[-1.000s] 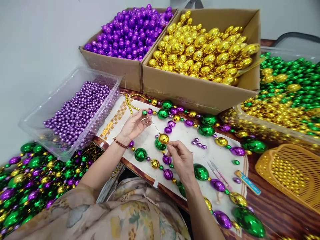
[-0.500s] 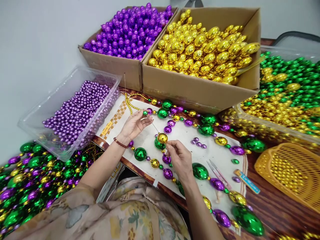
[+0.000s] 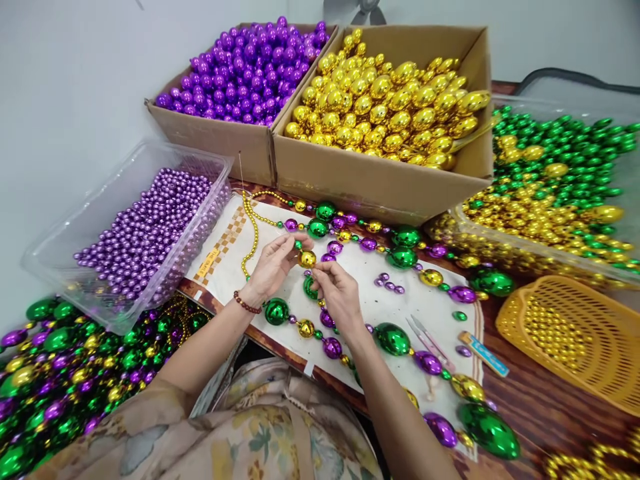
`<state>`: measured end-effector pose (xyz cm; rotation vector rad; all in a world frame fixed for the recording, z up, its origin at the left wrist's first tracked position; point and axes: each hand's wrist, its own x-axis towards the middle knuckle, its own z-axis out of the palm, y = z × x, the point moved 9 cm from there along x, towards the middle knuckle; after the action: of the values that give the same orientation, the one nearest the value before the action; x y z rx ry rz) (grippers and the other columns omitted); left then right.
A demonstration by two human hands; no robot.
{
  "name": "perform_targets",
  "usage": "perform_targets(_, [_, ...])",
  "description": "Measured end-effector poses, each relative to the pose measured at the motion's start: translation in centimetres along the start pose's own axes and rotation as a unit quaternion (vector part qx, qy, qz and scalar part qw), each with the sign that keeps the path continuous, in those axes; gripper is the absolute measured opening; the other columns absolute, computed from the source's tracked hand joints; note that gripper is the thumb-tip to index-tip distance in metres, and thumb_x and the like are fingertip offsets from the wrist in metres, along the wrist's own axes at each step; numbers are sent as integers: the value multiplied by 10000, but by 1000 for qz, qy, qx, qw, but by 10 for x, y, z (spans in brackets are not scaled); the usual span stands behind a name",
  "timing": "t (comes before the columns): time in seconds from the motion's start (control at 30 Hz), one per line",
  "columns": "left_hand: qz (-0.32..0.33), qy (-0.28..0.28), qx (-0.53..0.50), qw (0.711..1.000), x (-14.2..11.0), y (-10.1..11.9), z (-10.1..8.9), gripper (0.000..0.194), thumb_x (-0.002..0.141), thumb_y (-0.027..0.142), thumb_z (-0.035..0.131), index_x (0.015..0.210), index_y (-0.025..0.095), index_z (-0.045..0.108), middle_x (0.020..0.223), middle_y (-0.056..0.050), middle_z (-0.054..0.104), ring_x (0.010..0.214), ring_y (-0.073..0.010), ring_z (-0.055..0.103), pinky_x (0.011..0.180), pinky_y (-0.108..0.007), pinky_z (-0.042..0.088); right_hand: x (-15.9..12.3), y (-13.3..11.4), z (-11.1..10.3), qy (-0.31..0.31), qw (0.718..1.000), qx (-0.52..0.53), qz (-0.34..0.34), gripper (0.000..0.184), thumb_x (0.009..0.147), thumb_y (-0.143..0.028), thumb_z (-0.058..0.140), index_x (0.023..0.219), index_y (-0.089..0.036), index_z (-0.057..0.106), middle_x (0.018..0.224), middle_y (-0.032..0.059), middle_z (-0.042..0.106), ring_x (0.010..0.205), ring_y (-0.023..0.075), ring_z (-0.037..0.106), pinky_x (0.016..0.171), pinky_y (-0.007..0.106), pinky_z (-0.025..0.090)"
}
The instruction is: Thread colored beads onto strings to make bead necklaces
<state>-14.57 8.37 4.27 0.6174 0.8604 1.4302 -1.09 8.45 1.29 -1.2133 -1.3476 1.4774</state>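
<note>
Left grip (image 3: 274, 265) pinching green bead (image 3: 299, 245); right grip (image 3: 341, 293) pressed together at gold bead's (image 3: 307, 259) edge.

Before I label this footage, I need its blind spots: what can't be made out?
All in the head view:
- Thread through the shiny gold ball: too fine to follow.
- Small green bead: partly hidden by the left hand.
- Gold bead strands: cut off by the bottom edge.
- Lettering on the blue-and-tan strip: too small.

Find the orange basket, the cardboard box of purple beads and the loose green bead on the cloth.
Orange basket (image 3: 607, 333), head view: slotted wall.
Box of purple beads (image 3: 215, 137), head view: front wall.
Loose green bead (image 3: 459, 316), head view: middle.
</note>
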Motion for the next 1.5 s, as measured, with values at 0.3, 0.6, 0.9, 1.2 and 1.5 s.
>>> perform_targets(0.3, [83,55,106,989,36,0,-10,238,907,410,637,886,172,642,699,19,578,662,-99,591,632,-215,458,40,-13,6,-38,999,-28,-10,251,758,-435,664,852,-206,619,767,1,662,562,136,646,427,208,452])
perform_targets(0.6, [87,-99,364,922,37,-6,12,210,880,333,592,819,149,672,697,-1,613,609,-92,537,568,-214,394,72,-69,-28,39,991,2,-130,335,858,-507,642,752,-190,614,725,-7,652,514,84,599,453,188,441])
perform_targets(0.9, [42,-48,374,925,26,-7,-24,270,861,399,631,801,152,722,779,-47,711,755,-152,642,712,-256,482,21,-105,-162,330,910,55,-244,262,945,-463,543,834,-227,520,757,-4,658,537,104,642,411,188,425])
perform_targets(1.2, [49,25,286,957,20,-4,-50,275,829,427,720,839,158,771,833,-70,742,875,-196,686,878,-321,515,11,-49,-130,52,897,-438,-40,223,996,-287,476,891,-199,652,767,34,714,721,167,684,692,263,489])
perform_targets(1.5, [45,59,288,955,17,-3,-55,327,820,444,737,957,147,751,622,12,636,668,-147,633,802,-306,527,26,-15,-101,-43,804,-592,51,180,955,-244,569,909,-179,730,967,110,772,890,229,714,708,270,445])
